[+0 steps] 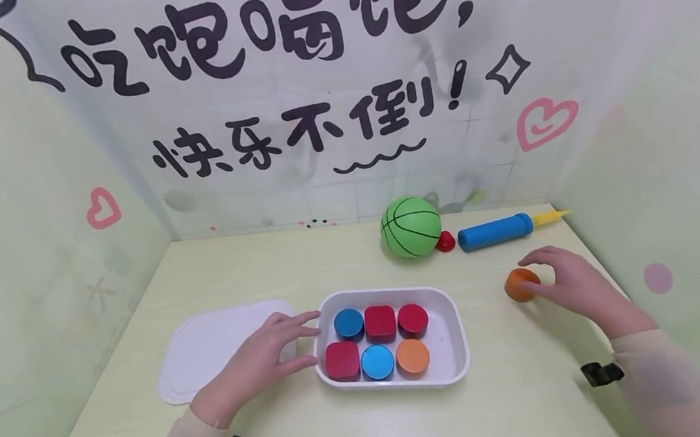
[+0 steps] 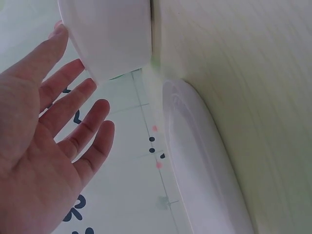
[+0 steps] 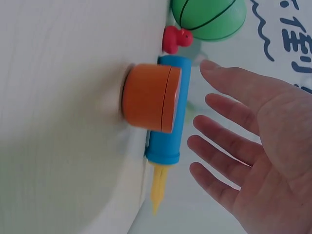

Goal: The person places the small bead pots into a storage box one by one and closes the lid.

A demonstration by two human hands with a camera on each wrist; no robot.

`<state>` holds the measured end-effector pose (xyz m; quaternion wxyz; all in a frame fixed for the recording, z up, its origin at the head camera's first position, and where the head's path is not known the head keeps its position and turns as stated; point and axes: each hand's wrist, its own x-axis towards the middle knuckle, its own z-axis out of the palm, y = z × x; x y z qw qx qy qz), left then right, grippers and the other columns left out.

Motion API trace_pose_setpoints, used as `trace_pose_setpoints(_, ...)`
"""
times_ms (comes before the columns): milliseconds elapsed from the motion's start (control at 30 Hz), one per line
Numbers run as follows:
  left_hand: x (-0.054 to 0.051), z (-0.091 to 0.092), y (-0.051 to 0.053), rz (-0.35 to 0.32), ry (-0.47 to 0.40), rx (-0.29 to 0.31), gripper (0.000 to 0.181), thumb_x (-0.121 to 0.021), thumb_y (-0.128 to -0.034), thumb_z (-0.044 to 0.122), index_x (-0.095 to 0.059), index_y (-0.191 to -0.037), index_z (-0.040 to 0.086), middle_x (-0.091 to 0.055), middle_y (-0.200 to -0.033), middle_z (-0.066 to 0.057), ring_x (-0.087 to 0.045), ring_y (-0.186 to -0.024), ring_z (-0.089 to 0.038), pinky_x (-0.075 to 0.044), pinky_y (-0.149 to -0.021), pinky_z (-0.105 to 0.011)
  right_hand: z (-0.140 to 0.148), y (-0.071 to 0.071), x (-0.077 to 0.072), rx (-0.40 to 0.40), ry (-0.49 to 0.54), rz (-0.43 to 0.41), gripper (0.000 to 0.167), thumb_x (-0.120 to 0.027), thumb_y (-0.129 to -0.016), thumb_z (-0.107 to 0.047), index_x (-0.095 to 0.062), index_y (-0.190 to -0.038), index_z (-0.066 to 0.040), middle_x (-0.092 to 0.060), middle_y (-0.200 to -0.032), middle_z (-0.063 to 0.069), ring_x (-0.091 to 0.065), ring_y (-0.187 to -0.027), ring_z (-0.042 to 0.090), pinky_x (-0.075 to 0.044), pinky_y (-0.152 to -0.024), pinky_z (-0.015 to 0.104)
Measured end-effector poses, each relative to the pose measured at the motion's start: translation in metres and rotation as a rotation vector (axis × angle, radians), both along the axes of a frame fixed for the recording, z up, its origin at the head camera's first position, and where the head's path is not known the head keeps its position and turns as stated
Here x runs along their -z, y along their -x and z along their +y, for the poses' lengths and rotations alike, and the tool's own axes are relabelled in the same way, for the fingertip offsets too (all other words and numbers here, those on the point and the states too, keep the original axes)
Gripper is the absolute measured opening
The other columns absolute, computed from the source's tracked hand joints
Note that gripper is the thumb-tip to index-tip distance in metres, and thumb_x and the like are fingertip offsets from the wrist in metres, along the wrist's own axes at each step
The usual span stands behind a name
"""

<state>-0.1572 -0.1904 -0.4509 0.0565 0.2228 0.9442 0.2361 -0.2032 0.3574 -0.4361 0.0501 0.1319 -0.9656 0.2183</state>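
A white tray (image 1: 450,334) holds small lidded tins in two rows: a dark blue round tin (image 1: 349,323), a red square tin (image 1: 381,323), a red round tin (image 1: 412,320), another red square tin (image 1: 342,360), a light blue round tin (image 1: 378,362) and an orange round tin (image 1: 413,357). At the tray's left end, my left hand (image 1: 268,350) has its fingers extended, fingertips at the outer wall (image 2: 109,39). On the right, a darker orange round tin (image 3: 146,96) stands on the table. Beside it, my right hand (image 1: 565,286) has spread fingers, apart from it in the right wrist view.
A white lid (image 1: 211,348) lies flat left of the tray, partly behind my left hand. Along the back are a green ball (image 1: 410,227), a small red object (image 1: 446,241) and a blue pump (image 1: 495,231) with a yellow nozzle (image 1: 550,217). Printed cloth walls surround the table.
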Motion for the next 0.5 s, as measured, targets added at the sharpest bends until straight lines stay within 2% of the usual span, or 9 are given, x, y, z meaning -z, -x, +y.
trace_pose_setpoints(133, -0.003, 0.000, 0.000, 0.006, 0.014, -0.001, 0.053, -0.080, -0.0853, 0.054, -0.069, -0.134, 0.036, -0.051, -0.152, 0.022, -0.051, -0.126, -0.006, -0.058, -0.096, -0.035, 0.009, 0.001, 0.005, 0.003, 0.020, 0.009, 0.046, -0.085, -0.086, -0.031, -0.071, -0.122, -0.005, -0.070, -0.123, 0.019, -0.062, -0.112, 0.042, -0.051, -0.092, 0.062)
trace_pose_setpoints(300, -0.004, -0.001, 0.001, 0.006, 0.020, -0.002, 0.052, -0.080, -0.0851, 0.053, -0.069, -0.133, 0.036, -0.051, -0.152, 0.021, -0.051, -0.126, -0.006, -0.059, -0.095, -0.034, 0.015, 0.004, 0.011, -0.021, 0.045, -0.030, 0.047, -0.086, -0.086, -0.030, -0.071, -0.123, -0.005, -0.071, -0.121, 0.016, -0.065, -0.108, 0.039, -0.054, -0.089, 0.057)
trace_pose_setpoints(400, -0.004, -0.001, 0.000, 0.002, 0.010, 0.004, 0.052, -0.080, -0.0855, 0.053, -0.069, -0.134, 0.035, -0.051, -0.153, 0.021, -0.051, -0.126, -0.007, -0.058, -0.096, -0.034, 0.018, 0.004, 0.014, -0.042, 0.037, -0.048, 0.048, -0.088, -0.084, -0.029, -0.071, -0.122, -0.005, -0.073, -0.119, 0.014, -0.067, -0.106, 0.036, -0.057, -0.086, 0.048)
trace_pose_setpoints(500, -0.003, 0.000, 0.000, -0.002, 0.006, 0.005, 0.052, -0.080, -0.0858, 0.052, -0.069, -0.134, 0.035, -0.051, -0.153, 0.020, -0.051, -0.126, -0.007, -0.058, -0.097, -0.035, 0.020, 0.004, 0.018, -0.061, 0.031, -0.020, 0.046, -0.090, -0.081, -0.027, -0.073, -0.118, -0.005, -0.074, -0.115, 0.012, -0.069, -0.101, 0.033, -0.059, -0.082, 0.038)
